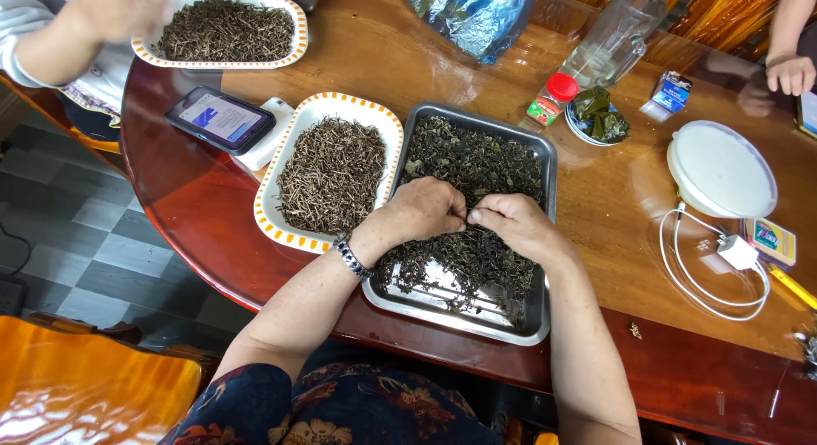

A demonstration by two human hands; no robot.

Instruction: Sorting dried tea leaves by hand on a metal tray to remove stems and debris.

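Observation:
A metal tray [477, 320] on the red-brown table holds a heap of dark dried leaves [477, 160]. My left hand [421, 208], with a metal bracelet on the wrist, and my right hand [512, 224] meet over the middle of the tray. The fingertips of both hands pinch a small bit of the dried leaves between them. To the left of the tray lies a white oval dish with an orange rim [271, 211], filled with thin brown stems [334, 174].
Another person's arm [64, 37] reaches over a second stem dish [223, 30] at top left; a phone [219, 119] lies nearby. A glass jug [614, 35], red-capped bottle [549, 100], leaf bowl [598, 117], round white device [722, 168] with cable and another person's hand [790, 71] sit right.

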